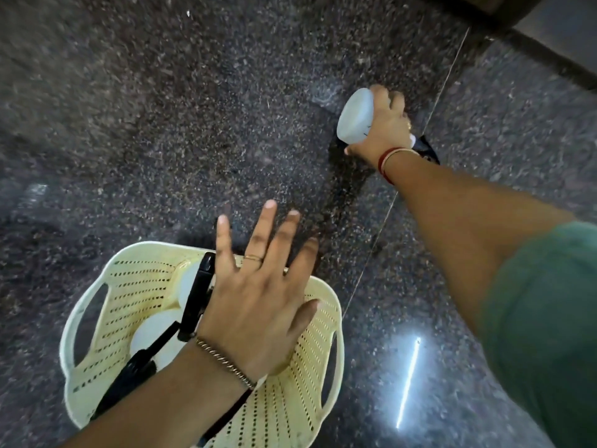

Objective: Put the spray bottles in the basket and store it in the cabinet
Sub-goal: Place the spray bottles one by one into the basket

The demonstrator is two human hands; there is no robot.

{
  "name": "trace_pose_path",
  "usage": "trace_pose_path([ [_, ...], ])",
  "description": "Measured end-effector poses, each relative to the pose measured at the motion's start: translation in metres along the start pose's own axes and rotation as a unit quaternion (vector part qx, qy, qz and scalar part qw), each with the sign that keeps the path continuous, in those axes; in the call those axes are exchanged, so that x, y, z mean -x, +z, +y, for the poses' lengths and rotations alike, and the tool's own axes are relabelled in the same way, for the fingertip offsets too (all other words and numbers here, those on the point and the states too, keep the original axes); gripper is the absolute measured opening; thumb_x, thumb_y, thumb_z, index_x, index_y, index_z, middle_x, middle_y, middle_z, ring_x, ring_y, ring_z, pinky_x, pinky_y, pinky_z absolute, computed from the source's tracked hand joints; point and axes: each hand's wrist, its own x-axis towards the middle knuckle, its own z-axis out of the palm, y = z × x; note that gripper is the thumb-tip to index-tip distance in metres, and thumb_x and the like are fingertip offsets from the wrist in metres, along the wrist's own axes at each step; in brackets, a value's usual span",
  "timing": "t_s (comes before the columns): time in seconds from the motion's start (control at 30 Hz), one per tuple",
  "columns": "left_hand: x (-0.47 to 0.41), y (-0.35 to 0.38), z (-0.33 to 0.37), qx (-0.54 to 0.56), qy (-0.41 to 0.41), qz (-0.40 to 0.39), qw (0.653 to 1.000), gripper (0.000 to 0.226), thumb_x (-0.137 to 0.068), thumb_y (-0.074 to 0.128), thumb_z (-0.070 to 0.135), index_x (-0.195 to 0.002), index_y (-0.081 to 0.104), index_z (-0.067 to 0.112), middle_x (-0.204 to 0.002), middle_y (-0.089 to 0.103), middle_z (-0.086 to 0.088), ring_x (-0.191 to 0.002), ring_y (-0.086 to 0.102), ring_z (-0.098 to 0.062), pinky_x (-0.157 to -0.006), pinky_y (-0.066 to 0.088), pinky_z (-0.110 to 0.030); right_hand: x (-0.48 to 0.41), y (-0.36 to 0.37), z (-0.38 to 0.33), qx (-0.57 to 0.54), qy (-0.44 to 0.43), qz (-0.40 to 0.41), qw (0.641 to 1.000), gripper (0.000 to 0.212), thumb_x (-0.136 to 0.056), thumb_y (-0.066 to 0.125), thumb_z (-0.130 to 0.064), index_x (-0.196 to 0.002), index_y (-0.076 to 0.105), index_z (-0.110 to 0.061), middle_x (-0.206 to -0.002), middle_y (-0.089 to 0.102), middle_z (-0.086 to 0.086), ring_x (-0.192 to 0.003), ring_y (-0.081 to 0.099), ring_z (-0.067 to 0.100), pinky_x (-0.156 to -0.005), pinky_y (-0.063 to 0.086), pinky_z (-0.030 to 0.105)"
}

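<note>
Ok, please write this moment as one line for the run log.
right hand: grips spray bottle over floor | left hand: open above basket | basket: two bottles inside

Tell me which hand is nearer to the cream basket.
Left. The left hand hovers spread open directly over the cream basket, fingers past its far rim. The right hand is well beyond it, closed on a white spray bottle on the floor.

My view is dim overall, lit from overhead: a tube light glares as a bright streak (408, 383) on the polished granite floor (193, 124) at lower right. Motion blur smears the upper left and edges. Soft shadows sit beneath both hands. Wide-angle bending shows toward the corners.
</note>
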Motion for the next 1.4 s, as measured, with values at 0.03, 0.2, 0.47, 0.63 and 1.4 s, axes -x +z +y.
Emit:
trace_pose_path([
  [0.03,0.001,0.004,0.001,-0.004,0.002,-0.008,1.0,0.059,-0.081,0.046,0.055,-0.122,0.062,0.015,-0.139,0.053,-0.018,-0.136,0.041,-0.039,-0.101,0.025,-0.072,0.0,0.0,-0.002,0.022,-0.007,0.001,1.0,0.1,-0.067,0.082,-0.021,-0.145,0.019,-0.027,-0.151,0.018,0.009,-0.128,0.037,0.043,-0.09,0.043,0.059],
  [0.2,0.007,0.009,0.006,0.007,-0.013,-0.026,1.0,0.063,-0.08,0.035,0.055,-0.117,0.066,0.015,-0.135,0.058,-0.017,-0.133,0.045,-0.039,-0.101,0.028,-0.072,0.022,0.003,-0.004,0.137,-0.092,-0.003,0.986,0.092,-0.068,0.078,-0.015,-0.142,0.024,-0.025,-0.144,0.027,0.012,-0.12,0.042,0.046,-0.09,0.042,0.063],
  [0.47,0.015,0.001,0.019,0.084,-0.06,0.028,0.994,0.058,-0.081,0.052,0.053,-0.125,0.057,0.016,-0.138,0.054,-0.014,-0.138,0.038,-0.041,-0.104,0.025,-0.068,0.096,-0.021,-0.022,0.15,-0.203,0.099,0.962,0.082,-0.068,0.074,-0.02,-0.138,0.032,-0.029,-0.145,0.034,0.009,-0.114,0.047,0.045,-0.094,0.036,0.067],
  [0.63,0.028,-0.031,0.02,0.15,-0.083,0.06,0.983,0.066,-0.086,0.037,0.06,-0.133,0.05,0.016,-0.144,0.047,-0.013,-0.141,0.032,-0.039,-0.108,0.024,-0.062,0.163,-0.055,-0.041,0.14,-0.221,0.125,0.957,0.082,-0.066,0.076,-0.025,-0.137,0.035,-0.03,-0.144,0.039,0.008,-0.115,0.049,0.041,-0.093,0.037,0.065],
  [1.4,0.095,-0.023,-0.041,0.704,-0.039,-0.112,0.7,0.1,-0.039,0.091,0.027,-0.125,0.043,0.046,-0.113,0.061,0.027,-0.102,0.067,-0.003,-0.074,0.056,-0.019,0.345,-0.019,-0.048,0.109,-0.418,0.16,0.887,0.04,-0.097,0.04,-0.03,-0.137,0.035,-0.034,-0.144,0.03,0.002,-0.128,0.038,0.036,-0.097,0.035,0.058],
])
